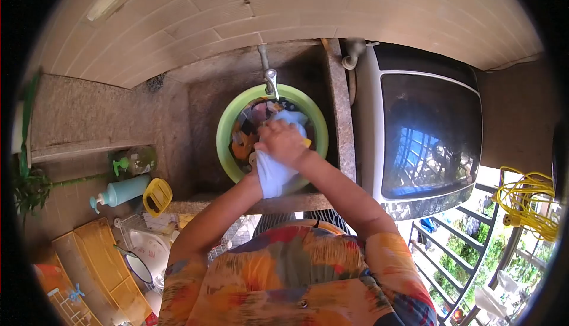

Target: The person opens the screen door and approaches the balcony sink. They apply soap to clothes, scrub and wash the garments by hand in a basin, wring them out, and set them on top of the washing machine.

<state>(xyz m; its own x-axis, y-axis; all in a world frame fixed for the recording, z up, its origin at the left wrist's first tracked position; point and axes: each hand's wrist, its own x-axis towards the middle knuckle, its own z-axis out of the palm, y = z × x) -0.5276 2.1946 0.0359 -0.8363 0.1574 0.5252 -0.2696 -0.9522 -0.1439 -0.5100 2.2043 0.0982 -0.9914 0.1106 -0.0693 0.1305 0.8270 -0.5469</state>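
Observation:
A green basin (223, 142) stands in the stone sink, with water and several dark, orange and pink garments (243, 143) in it. Over its near half, my right hand (283, 142) presses down with curled fingers on a pale blue-white cloth (274, 175). The cloth's lower end hangs over the basin's near rim. My left hand (256, 178) comes in from the left against this cloth, its fingers covered by the cloth and the right hand. Another light-blue piece of fabric (291, 116) lies just beyond the right hand. A small yellow patch (307, 142) shows beside the right wrist.
A metal tap (271, 78) reaches over the basin's far rim. The sink's stone edge (342, 119) separates it from a dark-lidded washing machine (431, 136) on the right. At left are a blue pump bottle (123, 193), a green-topped bottle (141, 160) and a yellow container (157, 197).

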